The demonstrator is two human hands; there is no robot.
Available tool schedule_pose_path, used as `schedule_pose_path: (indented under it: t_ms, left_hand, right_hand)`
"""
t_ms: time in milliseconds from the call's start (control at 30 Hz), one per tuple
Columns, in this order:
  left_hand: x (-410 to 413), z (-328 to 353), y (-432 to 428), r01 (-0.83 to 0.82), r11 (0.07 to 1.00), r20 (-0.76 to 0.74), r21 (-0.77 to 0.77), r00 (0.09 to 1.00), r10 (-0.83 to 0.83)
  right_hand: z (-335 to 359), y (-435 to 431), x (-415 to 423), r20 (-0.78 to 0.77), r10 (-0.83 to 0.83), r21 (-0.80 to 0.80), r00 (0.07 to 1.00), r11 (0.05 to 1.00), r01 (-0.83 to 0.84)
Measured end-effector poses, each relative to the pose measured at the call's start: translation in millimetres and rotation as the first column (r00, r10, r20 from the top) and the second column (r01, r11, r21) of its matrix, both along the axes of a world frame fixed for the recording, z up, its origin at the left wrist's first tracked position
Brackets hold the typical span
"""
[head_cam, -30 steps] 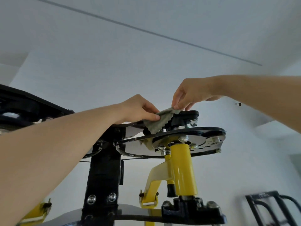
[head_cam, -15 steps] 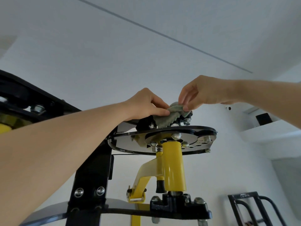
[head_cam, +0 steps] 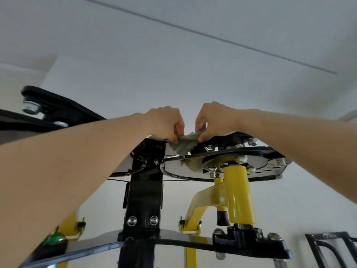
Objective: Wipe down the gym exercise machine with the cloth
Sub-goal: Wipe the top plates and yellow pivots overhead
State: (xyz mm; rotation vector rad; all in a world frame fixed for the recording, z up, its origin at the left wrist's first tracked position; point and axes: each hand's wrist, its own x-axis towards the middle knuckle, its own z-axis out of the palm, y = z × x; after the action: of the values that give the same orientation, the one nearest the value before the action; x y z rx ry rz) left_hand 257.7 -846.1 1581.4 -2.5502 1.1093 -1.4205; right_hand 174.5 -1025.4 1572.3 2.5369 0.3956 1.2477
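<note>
I look up at the top of the gym machine, where a black and chrome disc (head_cam: 193, 169) sits on a yellow pivot post (head_cam: 238, 192) beside a black upright (head_cam: 144, 194). A small grey-green cloth (head_cam: 185, 143) lies crumpled on the disc's upper edge. My left hand (head_cam: 166, 123) pinches the cloth's left end with curled fingers. My right hand (head_cam: 214, 120) pinches its right end, close beside the left hand. The disc's top side is hidden from below.
A black pulley arm with a bolt (head_cam: 50, 111) juts out at upper left. A black bracket with bolts (head_cam: 249, 242) sits under the yellow post. A black metal rack (head_cam: 332, 250) stands at lower right. White wall and ceiling lie behind.
Both hands have come closer together over the cloth, now near the black upright at the disc's left part. The right hand moved left and its fingers curled onto the cloth.
</note>
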Motion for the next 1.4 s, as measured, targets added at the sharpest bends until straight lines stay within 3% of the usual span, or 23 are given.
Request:
schedule_pose_path:
  t_ms: [367,567,733,933,1133,1300,1400]
  left_hand:
    - [-20.9,0.8,61.2,-0.467,0.876,0.076,0.119,0.884,0.461]
    - [-60.9,7.8,92.1,-0.571,0.81,0.068,0.136,0.821,0.568]
    - [-88.6,11.2,123.4,-0.528,0.845,-0.006,0.087,0.848,0.53]
    - [-114.7,-2.7,143.1,-0.499,0.867,0.063,0.007,0.865,0.497]
    - [-141.2,-50.5,132.1,-0.24,0.967,0.125,-0.088,0.96,0.25]
    - [-147.6,-108.4,104.8,-0.138,0.989,0.16,-0.061,0.976,0.146]
    - [-139.5,-149.9,87.1,-0.108,0.992,0.145,-0.06,0.983,0.116]
  right_hand:
    - [-7.6,61.2,61.8,-0.021,0.148,0.09,0.989,0.985,-0.146]
    - [-15.7,96.0,70.6,-0.027,0.354,0.189,0.935,0.92,-0.343]
    - [-16.7,120.3,65.7,0.012,0.521,0.245,0.853,0.826,-0.508]
    - [-25.1,123.6,47.9,0.106,0.695,0.316,0.711,0.654,-0.687]
    - [-61.5,92.9,21.3,0.183,0.786,0.443,0.591,0.471,-0.763]
    - [-123.3,63.3,6.3,0.147,0.81,0.612,0.567,0.376,-0.696]
    - [-170.0,55.3,6.3,0.161,0.771,0.657,0.616,0.382,-0.649]
